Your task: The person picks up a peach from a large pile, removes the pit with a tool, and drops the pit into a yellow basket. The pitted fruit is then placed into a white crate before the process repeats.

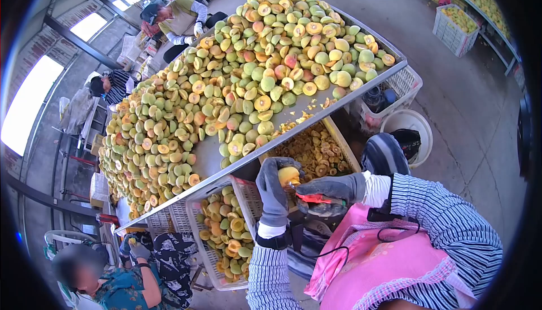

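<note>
My left hand (273, 192), in a grey glove, is closed around a yellow peach (289, 176), likely a cut half. In my right hand (332, 190), also gloved, is a small red-handled tool (314, 199). Its metal tip meets the lower side of the peach; the exact kind of tool is hard to make out. Both hands are over the near edge of a metal table (212, 151) heaped with halved peaches (248, 73). Just beyond my hands stands a crate (344, 143) of pits and scraps (316, 151).
A white crate (195, 220) of peach halves stands below, left of my hands. A white bucket (427, 132) and another crate (415, 81) are on the right. Several people sit around the table, one person (121, 287) close on the left. Farther off stands a fruit-filled crate (451, 31).
</note>
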{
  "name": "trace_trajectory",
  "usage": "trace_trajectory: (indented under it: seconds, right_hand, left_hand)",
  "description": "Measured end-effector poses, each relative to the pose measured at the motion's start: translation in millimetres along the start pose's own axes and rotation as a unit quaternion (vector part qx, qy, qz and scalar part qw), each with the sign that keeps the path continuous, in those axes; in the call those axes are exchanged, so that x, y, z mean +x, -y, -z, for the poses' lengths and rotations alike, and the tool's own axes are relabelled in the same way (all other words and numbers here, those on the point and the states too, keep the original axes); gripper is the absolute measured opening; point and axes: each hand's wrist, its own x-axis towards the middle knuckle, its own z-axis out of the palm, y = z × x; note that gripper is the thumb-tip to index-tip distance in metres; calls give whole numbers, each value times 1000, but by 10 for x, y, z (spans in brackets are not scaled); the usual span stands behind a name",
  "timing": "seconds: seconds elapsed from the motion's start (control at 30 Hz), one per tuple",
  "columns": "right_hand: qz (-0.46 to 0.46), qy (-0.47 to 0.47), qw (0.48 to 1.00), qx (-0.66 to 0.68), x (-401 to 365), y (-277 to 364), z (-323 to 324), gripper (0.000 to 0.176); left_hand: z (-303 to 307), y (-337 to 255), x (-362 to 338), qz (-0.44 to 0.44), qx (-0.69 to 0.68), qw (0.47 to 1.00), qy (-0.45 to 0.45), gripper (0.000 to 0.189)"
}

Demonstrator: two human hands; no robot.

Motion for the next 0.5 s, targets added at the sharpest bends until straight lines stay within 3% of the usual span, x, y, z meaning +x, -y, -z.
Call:
trace_trajectory:
  seconds: [0.03,0.07,0.1,0.13,0.17,0.23,0.3,0.37,0.4,0.43,0.5]
  right_hand:
    - [-1,0,1000,3,-23,108,-24,52]
    - [61,-111,965,-231,-72,236,-92,51]
    - [117,-213,860,-449,-98,293,-125,51]
    - [229,-311,587,-712,117,130,225,48]
    - [226,-310,587,-713,89,145,205,48]
    - [95,-380,505,-769,38,140,149,45]
    - [109,-426,515,-736,49,58,402,43]
    - [158,-490,711,-478,117,-20,715,39]
    - [185,-498,768,-357,182,-134,761,39]
    - [185,-498,768,-359,233,-186,687,39]
    - [166,-399,862,-263,311,-251,407,43]
  left_hand:
    - [23,43,31,3,0,1000,0,46]
    - [50,72,69,81,-28,995,-52,49]
    - [78,122,100,158,-56,980,-103,52]
    - [163,268,66,129,-10,985,-110,54]
    - [204,353,87,130,-12,985,-112,54]
    - [306,460,100,138,-113,962,-206,57]
    - [410,537,35,157,-169,953,-198,56]
    - [374,519,-26,138,-284,920,-231,54]
    - [514,700,-25,153,-337,908,-196,49]
    - [493,735,-36,152,-339,908,-196,49]
    - [323,846,-101,66,-351,902,-242,43]
